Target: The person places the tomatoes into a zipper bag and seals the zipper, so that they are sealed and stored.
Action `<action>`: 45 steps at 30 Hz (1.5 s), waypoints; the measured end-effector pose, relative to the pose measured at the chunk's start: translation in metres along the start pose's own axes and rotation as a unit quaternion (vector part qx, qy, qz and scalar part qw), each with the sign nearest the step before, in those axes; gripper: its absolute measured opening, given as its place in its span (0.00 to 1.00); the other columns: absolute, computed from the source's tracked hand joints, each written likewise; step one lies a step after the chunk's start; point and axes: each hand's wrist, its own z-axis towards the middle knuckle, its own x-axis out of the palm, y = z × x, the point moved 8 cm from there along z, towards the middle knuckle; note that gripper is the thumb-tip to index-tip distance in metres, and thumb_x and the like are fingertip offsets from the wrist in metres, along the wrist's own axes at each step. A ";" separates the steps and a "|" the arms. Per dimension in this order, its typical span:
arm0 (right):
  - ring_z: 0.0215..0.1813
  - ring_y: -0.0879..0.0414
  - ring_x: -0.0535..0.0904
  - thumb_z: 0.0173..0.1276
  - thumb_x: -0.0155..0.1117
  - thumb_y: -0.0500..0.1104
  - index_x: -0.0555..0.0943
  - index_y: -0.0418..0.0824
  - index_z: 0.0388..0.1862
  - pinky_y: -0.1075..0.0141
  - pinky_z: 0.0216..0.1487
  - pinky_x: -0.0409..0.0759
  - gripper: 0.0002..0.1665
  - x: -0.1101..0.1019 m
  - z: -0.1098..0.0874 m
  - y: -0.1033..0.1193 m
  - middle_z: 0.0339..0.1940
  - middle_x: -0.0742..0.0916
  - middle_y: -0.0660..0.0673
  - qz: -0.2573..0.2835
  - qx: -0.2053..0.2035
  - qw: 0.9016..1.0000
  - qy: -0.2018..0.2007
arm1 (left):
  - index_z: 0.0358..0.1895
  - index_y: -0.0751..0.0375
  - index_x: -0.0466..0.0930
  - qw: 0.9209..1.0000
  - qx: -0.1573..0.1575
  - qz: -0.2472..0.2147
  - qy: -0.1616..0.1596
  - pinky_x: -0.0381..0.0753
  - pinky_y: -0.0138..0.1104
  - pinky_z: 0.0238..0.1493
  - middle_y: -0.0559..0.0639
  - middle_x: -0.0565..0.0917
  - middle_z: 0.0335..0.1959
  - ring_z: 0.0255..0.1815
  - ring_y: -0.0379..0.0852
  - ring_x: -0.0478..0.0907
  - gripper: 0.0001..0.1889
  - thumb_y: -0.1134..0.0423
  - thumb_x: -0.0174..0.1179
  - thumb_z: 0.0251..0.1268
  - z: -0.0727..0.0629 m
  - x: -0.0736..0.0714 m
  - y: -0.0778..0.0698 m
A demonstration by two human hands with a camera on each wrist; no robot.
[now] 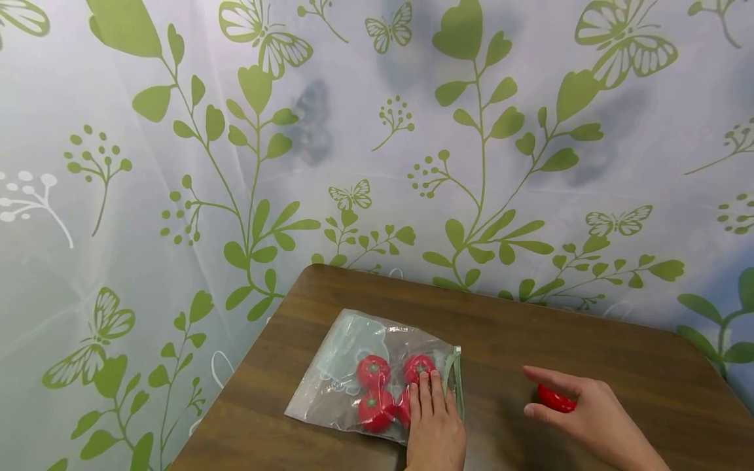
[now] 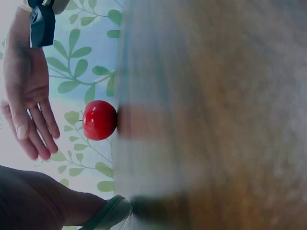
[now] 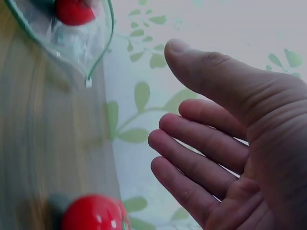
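A clear zip bag (image 1: 318, 399) with a green zip edge (image 1: 458, 373) lies flat on the table, holding several red tomatoes (image 1: 374, 371). My left hand (image 1: 437, 425) rests on the bag with straight fingers over the tomatoes at its zip end; in the left wrist view its thumb (image 2: 43, 199) lies by the zip edge. Right of the bag, my right hand (image 1: 595, 415) hovers with thumb and fingers spread. Beyond it, partly hidden in the head view, a loose red tomato (image 1: 554, 398) sits on the table; the right wrist view shows that tomato (image 3: 91, 213) apart from the fingers.
The brown wood-grain table (image 1: 495, 320) has rounded back corners. Behind it and to the left hangs a pale curtain (image 1: 365, 131) printed with green leaves and butterflies.
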 end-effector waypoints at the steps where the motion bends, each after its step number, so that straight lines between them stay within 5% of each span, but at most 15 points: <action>1: 0.54 0.52 0.92 0.63 0.83 0.64 0.86 0.53 0.71 0.66 0.44 0.88 0.39 -0.002 -0.002 -0.005 0.60 0.93 0.47 -0.002 0.011 1.000 0.007 | 0.80 0.51 0.76 1.000 -0.001 0.002 -0.002 0.62 0.54 0.87 0.56 0.66 0.87 0.89 0.60 0.61 0.30 0.46 0.61 0.80 0.000 0.000 0.000; 9: 0.61 0.33 0.89 0.67 0.80 0.63 0.82 0.43 0.75 0.41 0.51 0.90 0.44 -0.014 -0.014 -0.036 0.64 0.90 0.32 -0.021 0.058 0.998 0.030 | 0.80 0.51 0.75 1.000 -0.004 0.003 -0.002 0.62 0.54 0.87 0.55 0.66 0.87 0.89 0.60 0.61 0.30 0.46 0.59 0.82 -0.002 -0.002 0.000; 23: 0.59 0.45 0.92 0.65 0.80 0.65 0.78 0.36 0.77 0.67 0.46 0.90 0.51 -0.020 -0.036 -0.087 0.69 0.87 0.30 0.023 0.132 0.990 0.032 | 0.81 0.50 0.75 1.000 -0.001 0.006 0.010 0.61 0.54 0.87 0.55 0.65 0.88 0.89 0.59 0.60 0.31 0.46 0.60 0.80 -0.002 0.002 0.000; 29: 0.64 0.38 0.88 0.66 0.79 0.67 0.75 0.33 0.80 0.70 0.47 0.88 0.56 -0.014 -0.043 -0.109 0.72 0.84 0.28 0.046 0.157 0.985 0.047 | 0.81 0.49 0.74 1.000 0.001 0.008 0.017 0.61 0.55 0.87 0.54 0.65 0.88 0.90 0.59 0.59 0.33 0.45 0.65 0.77 -0.001 0.002 0.000; 37: 0.52 0.69 0.90 0.68 0.79 0.64 0.75 0.33 0.79 0.71 0.48 0.88 0.53 -0.013 -0.048 -0.127 0.72 0.84 0.28 0.056 0.148 0.987 0.032 | 0.81 0.48 0.73 1.000 0.000 0.003 0.026 0.61 0.55 0.88 0.54 0.64 0.88 0.90 0.59 0.59 0.34 0.45 0.66 0.76 0.001 0.003 0.000; 45: 0.50 0.72 0.89 0.69 0.78 0.64 0.73 0.31 0.80 0.70 0.48 0.88 0.54 -0.009 -0.048 -0.137 0.73 0.83 0.27 0.083 0.174 0.980 0.043 | 0.80 0.48 0.75 1.000 -0.003 0.000 0.017 0.61 0.55 0.87 0.54 0.65 0.88 0.90 0.59 0.60 0.32 0.46 0.65 0.78 0.000 0.003 0.000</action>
